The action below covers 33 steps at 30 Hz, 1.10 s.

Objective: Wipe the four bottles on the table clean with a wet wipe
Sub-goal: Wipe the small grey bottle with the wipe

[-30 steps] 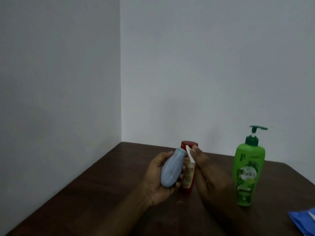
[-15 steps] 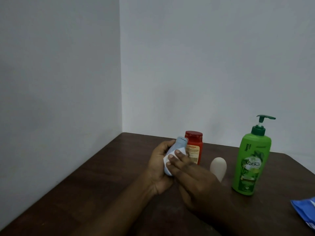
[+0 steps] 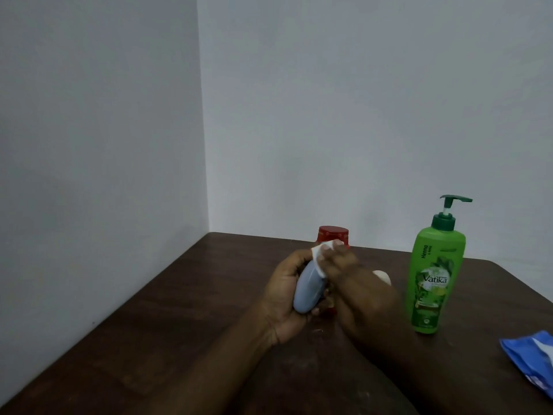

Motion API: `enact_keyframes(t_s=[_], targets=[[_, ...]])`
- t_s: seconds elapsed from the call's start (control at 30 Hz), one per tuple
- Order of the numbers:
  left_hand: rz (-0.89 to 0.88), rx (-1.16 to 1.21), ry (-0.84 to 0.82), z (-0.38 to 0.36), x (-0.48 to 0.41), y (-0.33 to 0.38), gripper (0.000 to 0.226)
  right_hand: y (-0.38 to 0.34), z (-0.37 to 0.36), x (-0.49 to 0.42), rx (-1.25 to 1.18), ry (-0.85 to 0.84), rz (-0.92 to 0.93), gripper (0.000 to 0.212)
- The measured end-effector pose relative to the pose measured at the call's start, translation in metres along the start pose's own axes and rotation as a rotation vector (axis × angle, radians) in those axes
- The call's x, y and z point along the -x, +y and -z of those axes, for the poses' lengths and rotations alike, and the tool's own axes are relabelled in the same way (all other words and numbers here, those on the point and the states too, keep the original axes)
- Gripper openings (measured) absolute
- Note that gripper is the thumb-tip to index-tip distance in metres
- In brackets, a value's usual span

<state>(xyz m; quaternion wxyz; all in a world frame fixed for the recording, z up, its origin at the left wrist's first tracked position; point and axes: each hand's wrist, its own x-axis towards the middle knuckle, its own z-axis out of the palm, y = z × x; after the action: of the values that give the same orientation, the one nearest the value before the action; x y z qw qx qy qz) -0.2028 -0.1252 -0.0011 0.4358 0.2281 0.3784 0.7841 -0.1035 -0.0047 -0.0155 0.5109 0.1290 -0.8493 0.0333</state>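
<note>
over table (image 3: 179, 324); left hand (image 3: 284, 295) grips grey bottle (image 3: 309, 290); right hand (image 3: 359, 292) pinches wipe (image 3: 317, 250) atop

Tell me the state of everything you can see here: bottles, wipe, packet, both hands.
grey-blue bottle: lifted, tilted, gripped by the left hand.
wet wipe: held by the right hand against that bottle's top.
red-capped bottle: upright, cap on, partly behind the hands.
white bottle: mostly hidden behind the right hand.
green pump bottle: upright, untouched.
blue packet: lying flat, cut off by the frame edge.
</note>
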Motion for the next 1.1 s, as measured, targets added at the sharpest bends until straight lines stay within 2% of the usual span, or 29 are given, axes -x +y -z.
enact_keyframes(t_s=[0.13, 0.23, 0.33, 0.43, 0.5, 0.57, 0.67, 0.97, 1.1], targets=[[0.100, 0.175, -0.008, 0.011, -0.001, 0.005, 0.027, -0.015, -0.008, 0.000, -0.042, -0.105, 0.085, 0.042], [0.148, 0.165, -0.012, 0.014, 0.001, 0.013, 0.035, -0.023, -0.005, 0.001, -0.109, -0.191, 0.197, 0.036], [0.045, 0.107, 0.073, 0.013, -0.001, 0.015, 0.034, -0.026, 0.004, 0.001, -0.221, -0.239, 0.290, 0.030], [0.001, 0.114, 0.055, 0.006, 0.001, 0.017, 0.037, -0.022, 0.016, -0.002, -0.244, -0.039, 0.227, 0.028], [0.003, 0.052, 0.037, 0.007, 0.003, 0.015, 0.035, -0.012, 0.020, -0.005, -0.154, 0.159, 0.092, 0.034], [0.030, -0.004, -0.026, 0.005, 0.007, 0.013, 0.038, 0.001, 0.020, -0.005, -0.058, 0.231, -0.046, 0.032], [0.065, -0.016, -0.094, 0.004, 0.006, 0.009, 0.039, 0.014, 0.013, -0.003, 0.015, 0.123, -0.093, 0.046], [0.086, 0.117, 0.063, 0.006, 0.006, 0.014, 0.039, -0.016, 0.000, 0.001, -0.039, -0.058, 0.114, 0.035], [0.103, 0.175, 0.089, 0.007, 0.008, 0.019, 0.041, -0.024, 0.006, 0.001, -0.125, -0.196, 0.233, 0.035]])
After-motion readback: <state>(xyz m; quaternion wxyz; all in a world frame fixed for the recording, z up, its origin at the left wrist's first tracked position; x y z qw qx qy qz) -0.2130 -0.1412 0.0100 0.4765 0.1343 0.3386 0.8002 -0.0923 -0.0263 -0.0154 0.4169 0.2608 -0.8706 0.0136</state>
